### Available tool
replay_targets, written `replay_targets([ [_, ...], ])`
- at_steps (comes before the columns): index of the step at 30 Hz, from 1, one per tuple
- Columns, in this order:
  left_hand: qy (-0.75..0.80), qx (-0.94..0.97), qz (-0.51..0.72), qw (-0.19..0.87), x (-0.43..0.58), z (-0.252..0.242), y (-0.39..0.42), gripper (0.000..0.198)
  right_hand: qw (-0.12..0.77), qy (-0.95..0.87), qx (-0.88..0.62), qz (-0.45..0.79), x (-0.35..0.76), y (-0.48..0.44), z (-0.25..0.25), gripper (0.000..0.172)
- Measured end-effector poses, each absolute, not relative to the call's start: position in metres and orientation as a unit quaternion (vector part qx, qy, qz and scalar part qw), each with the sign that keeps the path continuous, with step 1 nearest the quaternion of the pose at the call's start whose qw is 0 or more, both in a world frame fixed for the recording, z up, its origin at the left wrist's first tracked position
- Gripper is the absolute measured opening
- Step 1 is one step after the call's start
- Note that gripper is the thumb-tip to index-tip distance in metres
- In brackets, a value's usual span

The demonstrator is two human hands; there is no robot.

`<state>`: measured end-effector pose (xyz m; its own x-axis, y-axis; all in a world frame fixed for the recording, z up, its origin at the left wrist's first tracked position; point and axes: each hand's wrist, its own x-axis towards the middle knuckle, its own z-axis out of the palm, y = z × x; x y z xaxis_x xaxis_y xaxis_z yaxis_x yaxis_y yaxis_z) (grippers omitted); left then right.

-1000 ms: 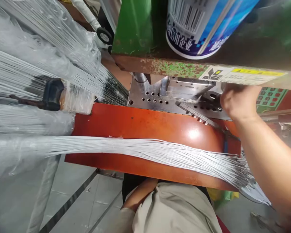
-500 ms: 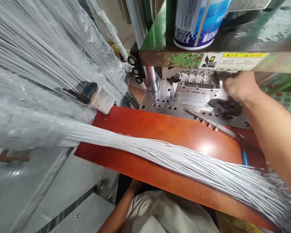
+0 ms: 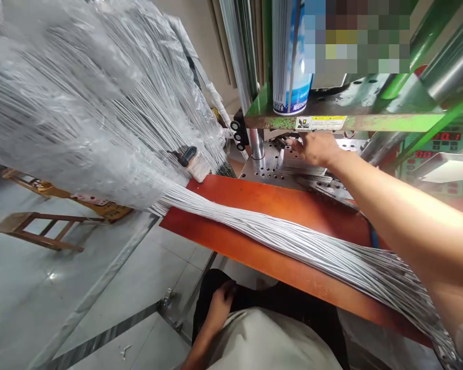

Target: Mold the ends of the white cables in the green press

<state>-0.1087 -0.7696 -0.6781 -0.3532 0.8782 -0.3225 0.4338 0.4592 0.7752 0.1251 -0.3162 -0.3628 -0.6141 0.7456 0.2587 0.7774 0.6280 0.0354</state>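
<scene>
My right hand [image 3: 314, 148] reaches under the green press frame [image 3: 262, 110]. Its fingers stretch leftward onto the perforated steel die plate [image 3: 264, 167], and I see nothing held in them. My left hand [image 3: 220, 303] lies low on my dark trouser leg below the table edge, fingers flat and holding nothing. A long bundle of thin white wires [image 3: 293, 241] runs diagonally across the orange table top [image 3: 254, 198], passing under my right forearm to the lower right.
Plastic-wrapped wire bundles [image 3: 81, 113] fill the upper left. A black-handled tool [image 3: 189, 155] lies against them. A blue-and-white spray can [image 3: 289, 77] stands on the press ledge. A control panel with red digits [image 3: 447, 137] is at right. A wooden stool [image 3: 34, 228] stands on the tiled floor.
The view has pulled back and tilted up. My right hand has slid left along the die plate and its fingers have stretched out. My left hand now shows on my thigh.
</scene>
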Motion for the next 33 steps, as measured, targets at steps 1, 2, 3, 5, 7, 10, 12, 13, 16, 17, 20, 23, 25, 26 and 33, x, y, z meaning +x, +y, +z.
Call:
replay_targets([
  [1, 0.769, 0.421, 0.311, 0.367, -0.108, -0.673, -0.768, 0.051, 0.118, -0.897, -0.419, -0.069, 0.13, -0.326, -0.364, 0.105],
  [2, 0.768, 0.413, 0.33, 0.361, -0.106, -0.667, -0.765, 0.052, 0.122, -0.901, -0.41, -0.066, 0.139, -0.341, -0.367, 0.094],
  [3, 0.767, 0.403, 0.352, 0.354, -0.105, -0.661, -0.762, 0.051, 0.128, -0.908, -0.394, -0.065, 0.151, -0.362, -0.373, 0.083],
  [5, 0.759, 0.382, 0.404, 0.338, -0.105, -0.645, -0.751, 0.05, 0.129, -0.928, -0.344, -0.063, 0.185, -0.421, -0.394, 0.073],
  [7, 0.741, 0.36, 0.468, 0.319, -0.107, -0.629, -0.733, 0.046, 0.144, -0.949, -0.274, -0.061, 0.225, -0.491, -0.421, 0.079],
  [10, 0.711, 0.318, 0.554, 0.295, -0.111, -0.61, -0.697, 0.04, 0.166, -0.938, -0.299, -0.057, 0.278, -0.579, -0.462, 0.073],
  [12, 0.705, 0.293, 0.584, 0.276, -0.112, -0.605, -0.673, 0.038, 0.199, -0.913, -0.353, -0.045, 0.297, -0.611, -0.48, 0.075],
  [13, 0.706, 0.283, 0.594, 0.264, -0.112, -0.604, -0.663, 0.038, 0.215, -0.901, -0.374, -0.038, 0.301, -0.619, -0.486, 0.078],
  [16, 0.71, 0.244, 0.611, 0.251, -0.106, -0.604, -0.645, 0.036, 0.25, -0.879, -0.405, -0.021, 0.298, -0.624, -0.492, 0.084],
  [17, 0.714, 0.231, 0.61, 0.255, -0.103, -0.604, -0.643, 0.034, 0.256, -0.877, -0.405, -0.02, 0.295, -0.622, -0.492, 0.085],
  [20, 0.729, 0.192, 0.596, 0.277, -0.099, -0.6, -0.642, 0.029, 0.257, -0.879, -0.401, -0.025, 0.29, -0.619, -0.492, 0.088],
  [23, 0.738, 0.158, 0.583, 0.3, -0.098, -0.594, -0.641, 0.025, 0.253, -0.879, -0.402, -0.034, 0.29, -0.62, -0.494, 0.09],
  [25, 0.742, 0.143, 0.575, 0.313, -0.098, -0.59, -0.64, 0.024, 0.256, -0.877, -0.406, -0.041, 0.292, -0.621, -0.495, 0.09],
  [26, 0.744, 0.14, 0.571, 0.319, -0.099, -0.588, -0.639, 0.024, 0.258, -0.875, -0.407, -0.044, 0.292, -0.621, -0.495, 0.09],
  [33, 0.761, 0.176, 0.534, 0.325, -0.09, -0.575, -0.642, 0.026, 0.263, -0.874, -0.404, -0.063, 0.289, -0.618, -0.499, 0.093],
])
